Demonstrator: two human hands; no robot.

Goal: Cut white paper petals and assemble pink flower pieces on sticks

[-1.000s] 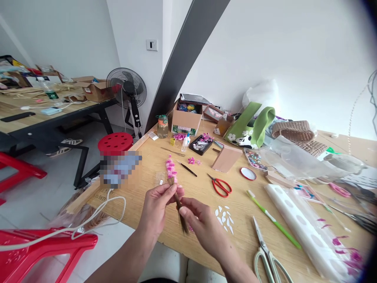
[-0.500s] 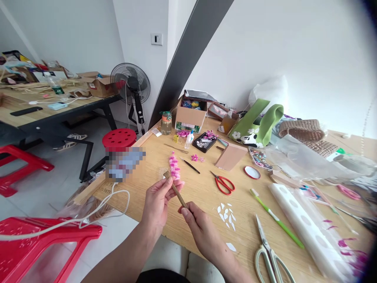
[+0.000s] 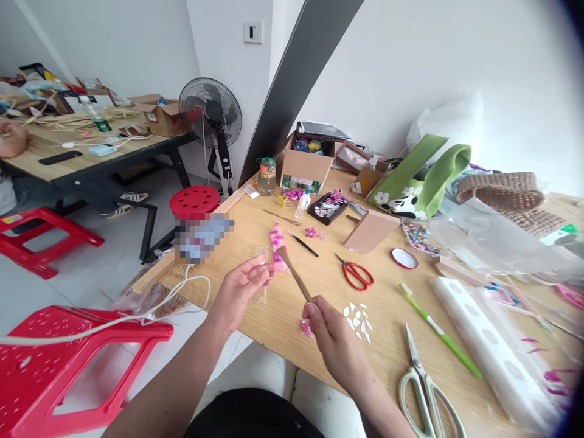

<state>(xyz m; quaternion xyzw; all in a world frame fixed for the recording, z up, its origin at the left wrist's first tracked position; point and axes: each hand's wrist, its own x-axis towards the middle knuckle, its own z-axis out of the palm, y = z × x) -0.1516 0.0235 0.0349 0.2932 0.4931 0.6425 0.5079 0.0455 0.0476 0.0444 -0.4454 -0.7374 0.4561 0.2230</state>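
Observation:
My right hand (image 3: 335,340) pinches the lower end of a thin brown stick (image 3: 295,277) and holds it slanted up to the left over the wooden table (image 3: 319,292). The stick's tip reaches a string of pink paper flowers (image 3: 276,240) lying on the table. My left hand (image 3: 239,289) is beside the stick, fingers loosely curled, with a small clear packet (image 3: 261,277) at its fingertips. A pink scrap (image 3: 305,328) lies by my right thumb. Small white petal cut-outs (image 3: 358,316) sit just right of that hand.
Red scissors (image 3: 356,275), large pale scissors (image 3: 422,380), a green-handled brush (image 3: 438,331), a black tool (image 3: 305,244), a cardboard box (image 3: 303,167), a green bag (image 3: 417,182) and plastic sheets crowd the table. Red stools (image 3: 68,365) and a fan (image 3: 210,115) stand left. Another person's hand (image 3: 11,137) rests on the far table.
The left hand has let go of the stick's top and opened somewhat. The right hand now holds the stick alone, swung so its tip points up-left toward the pink flowers.

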